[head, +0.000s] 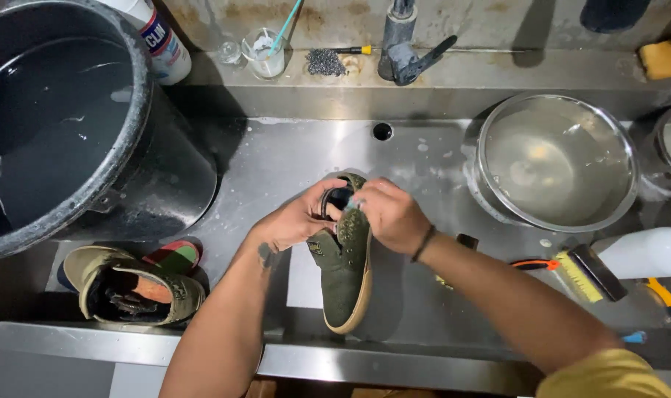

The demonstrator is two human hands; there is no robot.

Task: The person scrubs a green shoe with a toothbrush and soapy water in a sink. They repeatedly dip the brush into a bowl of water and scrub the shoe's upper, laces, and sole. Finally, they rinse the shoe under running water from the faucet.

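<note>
A dark green shoe (346, 274) with a tan sole stands in the steel sink (276, 158), toe pointing toward me. My left hand (295, 220) grips the shoe's collar from the left. Over the shoe's opening, my right hand (389, 214) holds a small brush whose head is mostly hidden by my fingers. The matching second shoe (133, 290) lies on its side at the sink's front left, with a coloured insole (175, 256) beside it.
A large black bucket (63, 125) of water fills the left. At the right sits a steel bowl (557, 158) of soapy water. A yellow-bristled scrub brush (582, 274) and white bottle (645, 253) lie at the right. The tap (403, 44), steel wool and a cup are on the back ledge.
</note>
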